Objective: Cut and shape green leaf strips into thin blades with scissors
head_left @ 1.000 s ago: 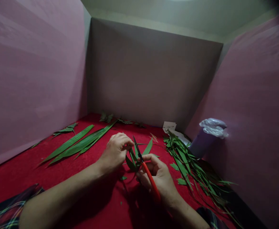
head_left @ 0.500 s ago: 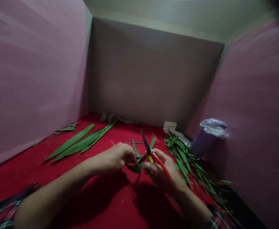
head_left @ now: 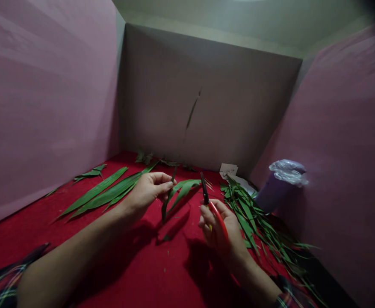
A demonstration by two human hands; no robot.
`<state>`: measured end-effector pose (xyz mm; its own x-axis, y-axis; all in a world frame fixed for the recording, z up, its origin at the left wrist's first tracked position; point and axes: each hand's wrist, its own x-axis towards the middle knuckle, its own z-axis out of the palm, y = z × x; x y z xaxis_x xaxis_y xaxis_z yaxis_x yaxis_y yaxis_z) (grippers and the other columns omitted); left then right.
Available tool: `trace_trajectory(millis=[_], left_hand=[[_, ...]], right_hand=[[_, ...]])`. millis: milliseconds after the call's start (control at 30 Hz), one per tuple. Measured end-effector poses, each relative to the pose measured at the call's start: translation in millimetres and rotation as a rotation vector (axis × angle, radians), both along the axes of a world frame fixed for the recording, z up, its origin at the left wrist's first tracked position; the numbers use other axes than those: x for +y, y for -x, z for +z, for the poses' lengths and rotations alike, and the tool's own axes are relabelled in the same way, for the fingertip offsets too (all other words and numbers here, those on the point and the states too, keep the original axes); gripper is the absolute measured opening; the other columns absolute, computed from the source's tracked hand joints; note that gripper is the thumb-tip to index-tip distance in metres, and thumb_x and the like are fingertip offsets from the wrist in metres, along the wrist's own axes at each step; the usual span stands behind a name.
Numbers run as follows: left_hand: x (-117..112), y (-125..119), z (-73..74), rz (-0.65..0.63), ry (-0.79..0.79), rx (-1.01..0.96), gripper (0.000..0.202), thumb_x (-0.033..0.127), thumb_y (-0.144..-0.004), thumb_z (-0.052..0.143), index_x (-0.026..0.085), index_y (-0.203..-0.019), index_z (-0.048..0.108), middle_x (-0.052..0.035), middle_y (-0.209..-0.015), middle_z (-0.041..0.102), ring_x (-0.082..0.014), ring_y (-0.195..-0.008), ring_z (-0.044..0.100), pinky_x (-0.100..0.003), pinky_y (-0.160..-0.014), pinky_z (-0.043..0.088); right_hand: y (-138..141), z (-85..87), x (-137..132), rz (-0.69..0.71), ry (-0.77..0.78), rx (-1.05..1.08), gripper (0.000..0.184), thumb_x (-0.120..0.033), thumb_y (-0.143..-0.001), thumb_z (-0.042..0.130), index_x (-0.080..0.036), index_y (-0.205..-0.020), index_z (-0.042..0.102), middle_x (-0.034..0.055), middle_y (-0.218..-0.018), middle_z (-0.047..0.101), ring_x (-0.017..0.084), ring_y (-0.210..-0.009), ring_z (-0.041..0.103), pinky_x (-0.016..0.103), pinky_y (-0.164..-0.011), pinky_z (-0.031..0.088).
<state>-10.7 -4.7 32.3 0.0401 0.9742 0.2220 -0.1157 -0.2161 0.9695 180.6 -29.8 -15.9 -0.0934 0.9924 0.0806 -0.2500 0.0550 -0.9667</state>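
Note:
Between thumb and fingers, my left hand (head_left: 151, 189) pinches a green leaf (head_left: 184, 189) whose folded strips hang toward the right above the red cloth (head_left: 161, 273). My right hand (head_left: 230, 229) is wrapped round scissors (head_left: 218, 219) with red and yellow handles. Their dark blades point upward, look closed, and are close to the right tip of the held leaf. A thin dark leaf scrap (head_left: 192, 113) shows in mid-air in front of the back wall.
Long broad leaves (head_left: 107, 194) lie on the left, and a pile of narrow green leaves (head_left: 248, 209) on the right. Behind the pile stand a purple bin (head_left: 275, 190) with a clear plastic liner and a white card (head_left: 228, 169). Leaf scraps (head_left: 144, 157) lie along the back wall (head_left: 238, 107).
My hands have moved apart: the left up and leftward with the leaf, the right slightly rightward with the scissors. A leaf scrap now appears in the air near the back wall.

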Motion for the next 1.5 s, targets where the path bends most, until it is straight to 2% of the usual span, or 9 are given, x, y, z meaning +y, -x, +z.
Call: trace_trajectory(millis=[133, 233, 433, 600, 800, 933, 1500], left_hand=[[2, 2, 0.9, 0.062, 0.039, -0.114, 0.013, 0.020, -0.059, 0.071, 0.013, -0.065, 0.061, 0.0014, -0.052, 0.056, -0.0078, -0.042, 0.049, -0.021, -0.044, 0.039], [4, 3, 0.3, 0.116, 0.073, -0.140, 0.013, 0.018, -0.061, 0.069, 0.013, -0.064, 0.058, 0.0013, -0.048, 0.055, -0.0076, -0.040, 0.049, -0.020, -0.043, 0.040], [7, 5, -0.9, 0.157, 0.089, -0.154, 0.014, 0.020, -0.065, 0.066, 0.013, -0.069, 0.055, 0.0007, -0.045, 0.056, -0.0079, -0.037, 0.049, -0.019, -0.040, 0.041], [4, 4, 1.4, 0.190, 0.087, -0.133, 0.016, 0.021, -0.064, 0.066, 0.013, -0.070, 0.054, 0.0019, -0.048, 0.055, -0.0086, -0.038, 0.050, -0.019, -0.036, 0.041], [3, 4, -0.2, 0.219, 0.017, -0.089, 0.016, 0.024, -0.065, 0.066, 0.013, -0.070, 0.055, 0.0028, -0.049, 0.054, -0.0081, -0.038, 0.049, -0.020, -0.035, 0.041], [1, 2, -0.4, 0.234, -0.005, -0.061, 0.016, 0.025, -0.067, 0.065, 0.013, -0.071, 0.054, 0.0036, -0.050, 0.053, -0.0082, -0.038, 0.049, -0.020, -0.035, 0.041], [-3, -3, 0.5, 0.149, 0.100, -0.133, 0.016, 0.023, -0.067, 0.065, 0.013, -0.066, 0.053, 0.0026, -0.051, 0.053, -0.0080, -0.041, 0.050, -0.019, -0.037, 0.042]], right_hand=[[6, -3.2, -9, 0.018, -0.156, -0.174, 0.041, -0.040, -0.063, 0.075, -0.020, -0.090, 0.052, -0.0065, -0.053, 0.054, 0.005, -0.038, 0.041, 0.016, -0.036, 0.030], [7, -5.7, -14, 0.104, -0.201, -0.225, 0.038, -0.039, -0.065, 0.074, -0.020, -0.089, 0.053, -0.0073, -0.054, 0.049, 0.008, -0.046, 0.045, 0.018, -0.044, 0.033], [7, -7.3, -18, 0.236, -0.217, -0.322, 0.030, -0.031, -0.069, 0.072, -0.019, -0.090, 0.054, -0.0092, -0.056, 0.040, 0.006, -0.049, 0.034, 0.018, -0.046, 0.026], [9, -5.8, -22, 0.309, -0.225, -0.432, 0.027, -0.034, -0.072, 0.070, -0.018, -0.087, 0.055, -0.0093, -0.055, 0.039, 0.006, -0.049, 0.030, 0.019, -0.046, 0.024], [11, -13.3, -17, 0.264, -0.163, -0.406, 0.032, -0.039, -0.071, 0.069, -0.019, -0.089, 0.053, -0.0088, -0.055, 0.047, 0.006, -0.045, 0.040, 0.018, -0.044, 0.030], [10, -13.9, -17, 0.297, -0.128, -0.409, 0.032, -0.039, -0.071, 0.069, -0.019, -0.090, 0.052, -0.0068, -0.058, 0.052, 0.007, -0.047, 0.046, 0.018, -0.044, 0.035], [8, -13.2, -15, 0.133, -0.358, -0.691, 0.023, -0.036, -0.077, 0.062, -0.017, -0.088, 0.055, -0.0080, -0.055, 0.039, 0.008, -0.050, 0.031, 0.019, -0.046, 0.024]])
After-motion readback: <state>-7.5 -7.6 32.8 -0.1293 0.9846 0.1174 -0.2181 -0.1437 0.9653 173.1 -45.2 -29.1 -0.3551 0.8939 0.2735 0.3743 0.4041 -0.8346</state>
